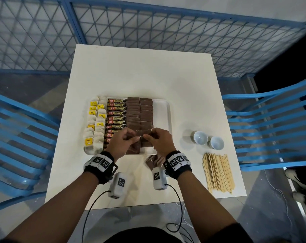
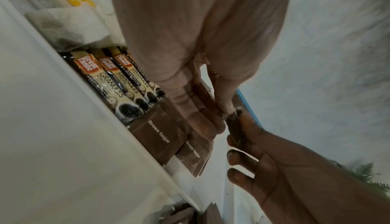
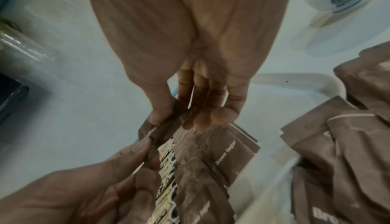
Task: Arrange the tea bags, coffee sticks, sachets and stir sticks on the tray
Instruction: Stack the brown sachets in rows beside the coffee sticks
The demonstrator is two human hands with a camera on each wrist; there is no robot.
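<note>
A white tray [image 1: 163,109] holds tea bags [image 1: 94,123] on the left, coffee sticks [image 1: 116,113] beside them, and two columns of brown sugar sachets [image 1: 140,111]. Above the tray's near end both hands pinch one brown sachet [image 1: 143,133] between thumb and fingers: my left hand [image 1: 131,138] holds its left end, my right hand [image 1: 149,136] its right end. The left wrist view shows that sachet [image 2: 234,127] edge-on over the laid sachets [image 2: 160,134] and coffee sticks [image 2: 118,81]. In the right wrist view the held sachet [image 3: 166,122] hangs above the rows.
Several loose sachets [image 1: 154,161] lie on the table under my right wrist and appear as a pile [image 3: 348,144] in the right wrist view. A bundle of wooden stir sticks [image 1: 218,172] lies at the near right, behind it two white cups [image 1: 200,137]. Blue chairs flank the table.
</note>
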